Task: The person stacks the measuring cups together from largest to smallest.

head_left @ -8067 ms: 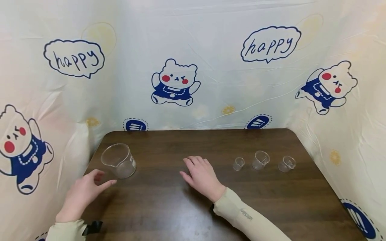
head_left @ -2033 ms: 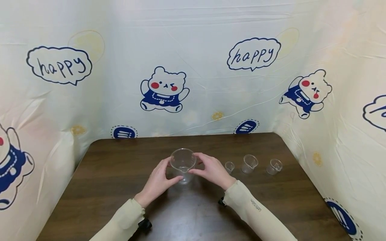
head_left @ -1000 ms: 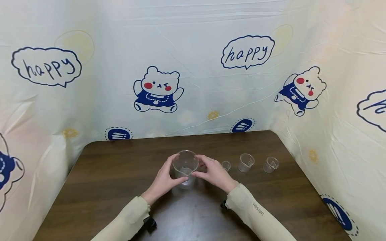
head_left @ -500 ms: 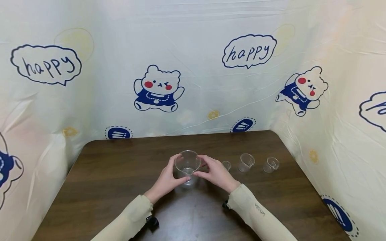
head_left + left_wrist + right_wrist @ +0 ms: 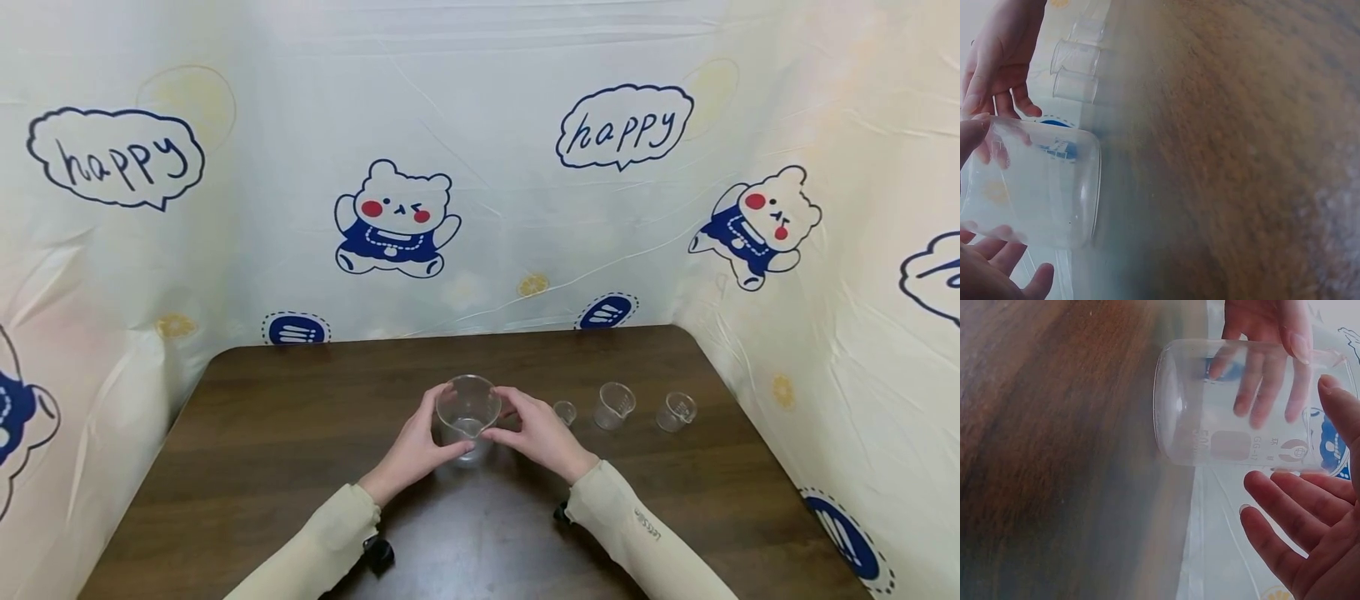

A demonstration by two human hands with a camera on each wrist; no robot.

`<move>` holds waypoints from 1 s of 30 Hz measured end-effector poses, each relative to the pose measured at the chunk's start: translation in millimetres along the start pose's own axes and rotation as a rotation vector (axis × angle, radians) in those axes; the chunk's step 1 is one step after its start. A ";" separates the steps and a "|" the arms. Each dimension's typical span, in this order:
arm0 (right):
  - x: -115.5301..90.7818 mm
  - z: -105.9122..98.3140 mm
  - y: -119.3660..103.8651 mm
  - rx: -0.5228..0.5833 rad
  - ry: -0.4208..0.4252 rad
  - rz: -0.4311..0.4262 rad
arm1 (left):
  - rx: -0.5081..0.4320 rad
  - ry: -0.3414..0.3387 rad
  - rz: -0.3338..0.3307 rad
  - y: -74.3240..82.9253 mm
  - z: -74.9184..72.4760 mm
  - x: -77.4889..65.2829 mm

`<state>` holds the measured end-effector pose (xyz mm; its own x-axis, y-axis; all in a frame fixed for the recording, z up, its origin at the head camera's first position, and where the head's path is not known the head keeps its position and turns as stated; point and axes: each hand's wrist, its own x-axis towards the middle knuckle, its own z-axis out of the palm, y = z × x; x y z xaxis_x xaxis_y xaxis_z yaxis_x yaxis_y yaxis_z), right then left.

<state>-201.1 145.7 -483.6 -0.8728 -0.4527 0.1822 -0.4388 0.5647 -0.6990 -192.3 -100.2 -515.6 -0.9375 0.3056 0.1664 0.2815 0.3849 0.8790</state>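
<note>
A large clear glass beaker (image 5: 468, 407) stands upright near the middle of the brown table, its spout towards the person. My left hand (image 5: 412, 448) grips it from the left, thumb across the front and fingers round the far side. From the right, my right hand (image 5: 542, 429) holds it near the rim between thumb and fingers. White print shows on the beaker's wall (image 5: 1230, 445) in the right wrist view. In the left wrist view, the beaker's base (image 5: 1095, 187) is right at the tabletop.
Right of the hands stand three smaller clear beakers: the smallest (image 5: 565, 412), partly behind the right hand, a larger one (image 5: 613, 408) and another (image 5: 676, 412) towards the right edge. A printed cloth (image 5: 495, 167) hangs behind and beside the wooden table (image 5: 300, 433).
The large beaker has gone from the table's left side to the middle, with the left hand now on it. The right hand has taken hold too. Over the last half second hardly anything moves.
</note>
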 end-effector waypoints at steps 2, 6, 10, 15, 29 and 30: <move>-0.1 -0.5 -0.6 -0.007 0.005 -0.001 | 0.004 -0.004 -0.001 0.5 0.2 1.1; 0.1 -1.0 -0.7 -0.031 0.013 -0.008 | 0.010 -0.018 -0.012 1.8 0.5 3.2; -0.5 -0.5 -0.3 -0.052 0.011 -0.010 | 0.019 -0.033 -0.023 3.3 1.4 4.0; -0.6 0.5 0.6 -0.052 0.006 -0.016 | 0.044 -0.031 -0.034 3.2 3.2 4.7; -2.5 -19.0 -4.5 -0.216 -0.008 -0.027 | 0.048 0.002 -0.022 2.2 4.0 4.1; -2.7 -22.7 -4.4 -0.234 -0.004 -0.036 | 0.049 0.005 -0.021 2.1 3.8 3.8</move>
<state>-201.6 160.1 -465.3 -0.8549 -0.4784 0.2009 -0.5079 0.6924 -0.5124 -194.5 -94.9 -514.8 -0.9443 0.2925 0.1507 0.2713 0.4333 0.8594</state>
